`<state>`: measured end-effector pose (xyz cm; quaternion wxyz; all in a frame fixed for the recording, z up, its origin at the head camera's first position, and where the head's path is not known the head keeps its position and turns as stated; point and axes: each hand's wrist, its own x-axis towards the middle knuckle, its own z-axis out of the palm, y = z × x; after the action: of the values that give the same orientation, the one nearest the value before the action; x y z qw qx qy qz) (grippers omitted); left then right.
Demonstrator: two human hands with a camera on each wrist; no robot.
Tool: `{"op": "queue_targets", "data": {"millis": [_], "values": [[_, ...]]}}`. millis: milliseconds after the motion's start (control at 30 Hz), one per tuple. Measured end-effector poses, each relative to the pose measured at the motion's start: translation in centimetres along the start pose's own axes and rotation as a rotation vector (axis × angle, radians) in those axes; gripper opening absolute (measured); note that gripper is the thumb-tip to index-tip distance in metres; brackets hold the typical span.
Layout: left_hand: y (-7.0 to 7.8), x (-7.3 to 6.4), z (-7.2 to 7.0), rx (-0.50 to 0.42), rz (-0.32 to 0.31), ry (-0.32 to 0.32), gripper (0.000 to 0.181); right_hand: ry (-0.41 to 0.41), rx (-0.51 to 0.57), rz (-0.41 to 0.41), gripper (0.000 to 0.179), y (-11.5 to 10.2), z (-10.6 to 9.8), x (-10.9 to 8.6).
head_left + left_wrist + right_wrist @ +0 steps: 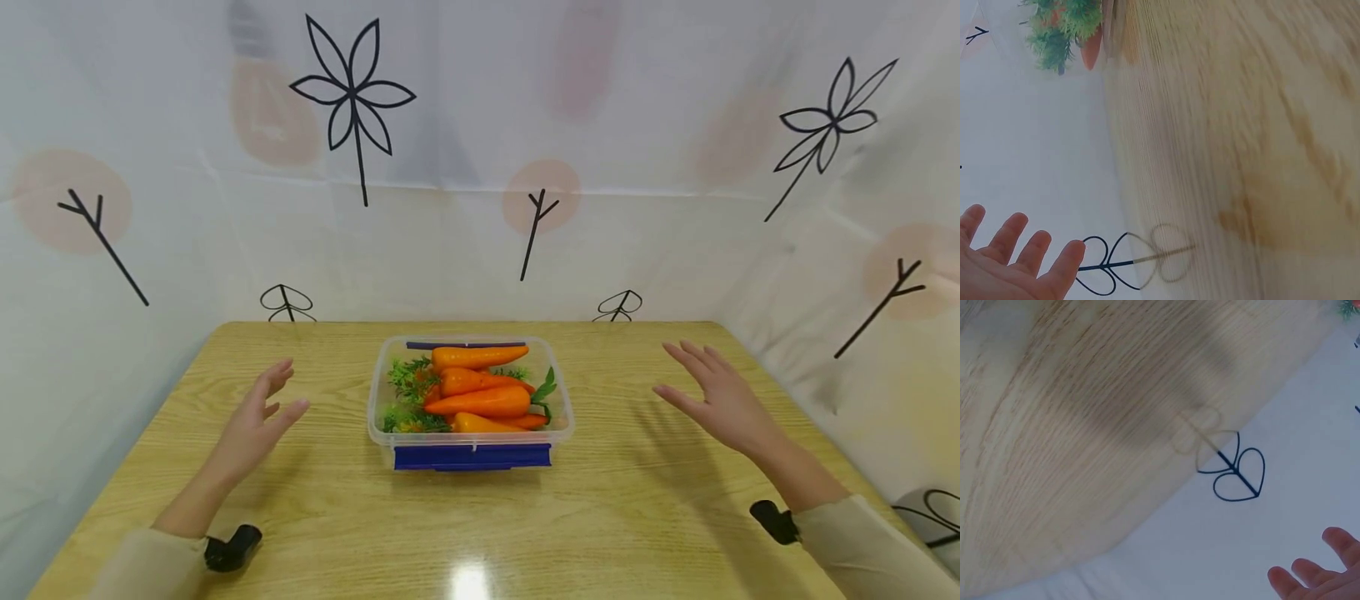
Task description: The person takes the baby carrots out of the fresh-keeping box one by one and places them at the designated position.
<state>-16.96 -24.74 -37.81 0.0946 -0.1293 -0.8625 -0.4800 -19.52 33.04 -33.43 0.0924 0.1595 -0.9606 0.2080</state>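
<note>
A clear plastic container with blue side clips sits in the middle of the wooden table. Inside lie several orange carrots and feathery green leaves. To its left hovers my left hand, fingers apart and holding nothing. My right hand is held off to the container's right, fingers extended, also with nothing in it. In the left wrist view, the left hand's spread fingers show at the bottom left, with the leaves at the top. Right-hand fingers appear at the lower right of the right wrist view.
The wooden table stretches around the container, with a bright reflection near its front edge. A white cloth printed with flowers and twigs hangs behind and along both sides. Black devices are worn at both wrists.
</note>
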Motion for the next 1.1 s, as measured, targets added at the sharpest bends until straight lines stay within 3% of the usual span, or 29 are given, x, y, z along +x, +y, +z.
{"op": "queue_targets", "data": {"millis": [467,1100], "values": [[0.4,0.5,1.5,-0.062,0.005,-0.01,0.061,-0.016,0.004,-0.02,0.071,-1.0,-0.1,0.6],[1.1,1.2,4.0,-0.17,-0.058,-0.068,0.06,-0.038,0.001,-0.038,0.071,-2.5,0.6,1.9]]}}
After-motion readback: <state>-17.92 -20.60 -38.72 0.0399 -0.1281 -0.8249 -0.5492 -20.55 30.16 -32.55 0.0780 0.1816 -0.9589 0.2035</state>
